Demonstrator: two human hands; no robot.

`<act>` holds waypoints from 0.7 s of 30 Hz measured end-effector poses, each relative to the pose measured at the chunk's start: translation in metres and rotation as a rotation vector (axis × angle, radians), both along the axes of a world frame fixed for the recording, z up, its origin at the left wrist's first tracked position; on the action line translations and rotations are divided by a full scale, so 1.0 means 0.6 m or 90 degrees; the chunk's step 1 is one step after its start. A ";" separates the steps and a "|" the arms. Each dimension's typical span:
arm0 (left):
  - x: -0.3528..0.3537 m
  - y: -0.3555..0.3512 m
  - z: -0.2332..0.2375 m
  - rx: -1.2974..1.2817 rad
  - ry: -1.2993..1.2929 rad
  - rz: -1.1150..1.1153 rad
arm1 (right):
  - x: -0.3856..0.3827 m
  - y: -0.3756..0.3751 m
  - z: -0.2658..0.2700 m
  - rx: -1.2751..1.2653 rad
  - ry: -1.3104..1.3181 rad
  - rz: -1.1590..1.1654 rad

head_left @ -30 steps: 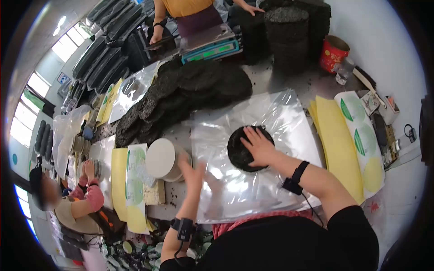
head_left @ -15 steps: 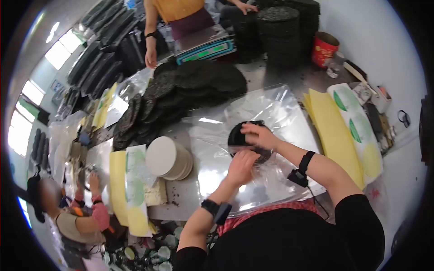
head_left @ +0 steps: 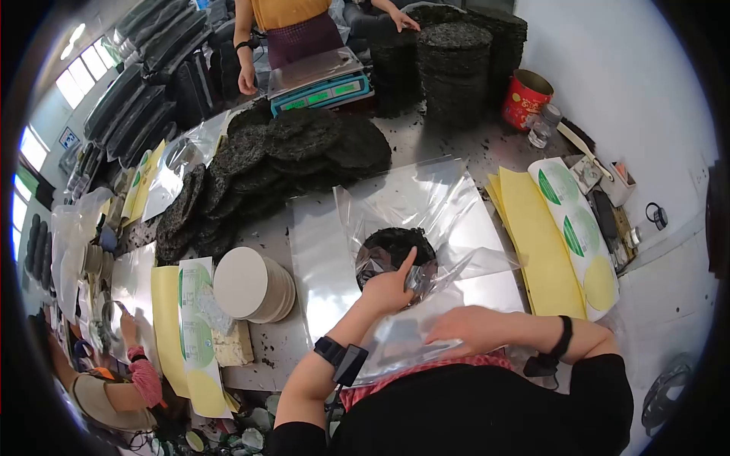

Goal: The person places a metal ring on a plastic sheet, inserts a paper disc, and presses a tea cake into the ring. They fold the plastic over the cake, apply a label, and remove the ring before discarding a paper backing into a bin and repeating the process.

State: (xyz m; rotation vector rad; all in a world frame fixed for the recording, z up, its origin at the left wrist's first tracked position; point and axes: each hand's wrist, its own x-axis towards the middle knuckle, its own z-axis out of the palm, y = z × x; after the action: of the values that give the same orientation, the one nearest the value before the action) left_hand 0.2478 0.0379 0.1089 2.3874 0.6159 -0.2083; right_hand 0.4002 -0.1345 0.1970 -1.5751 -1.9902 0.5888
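Note:
A round dark cake of what looks like dried seaweed (head_left: 395, 245) lies on the metal table, partly covered by clear plastic film (head_left: 464, 254). My left hand (head_left: 389, 290) presses on the near part of the cake through the film, its index finger stretched out. Closer to my body, my right hand (head_left: 475, 327) is at the near part of the film. Its fingers are bent together on the film, and the thumb is hidden. Beyond the cake, loose film spreads in creases over a shiny flat sheet (head_left: 315, 243).
Overlapping seaweed cakes (head_left: 296, 144) lie behind, near taller stacks (head_left: 455, 76) and a scale (head_left: 323, 93). White discs (head_left: 255, 285) stand left; yellow printed bags (head_left: 544, 243) lie right. A red tin (head_left: 526, 99) sits far right. One co-worker (head_left: 296, 19) stands opposite, another (head_left: 114, 391) sits left.
My right hand has left the cake and moved toward my body. My left hand now presses the cake with its index finger stretched out. The view has shifted slightly.

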 end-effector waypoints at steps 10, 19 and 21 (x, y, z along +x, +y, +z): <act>-0.042 -0.028 -0.004 0.020 0.019 0.067 | -0.036 0.198 -0.198 0.022 -0.036 -0.031; -0.032 -0.009 -0.012 0.092 -0.572 0.455 | -0.062 0.201 -0.161 -0.069 -0.213 0.025; -0.027 0.006 -0.034 -0.011 -0.522 0.469 | -0.035 0.182 -0.129 0.026 0.064 0.056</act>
State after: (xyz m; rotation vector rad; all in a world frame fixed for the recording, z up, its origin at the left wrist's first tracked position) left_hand 0.2314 0.0417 0.0883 1.8227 0.9872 1.0096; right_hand 0.3794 -0.0252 0.1193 -1.4126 -1.9910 0.6451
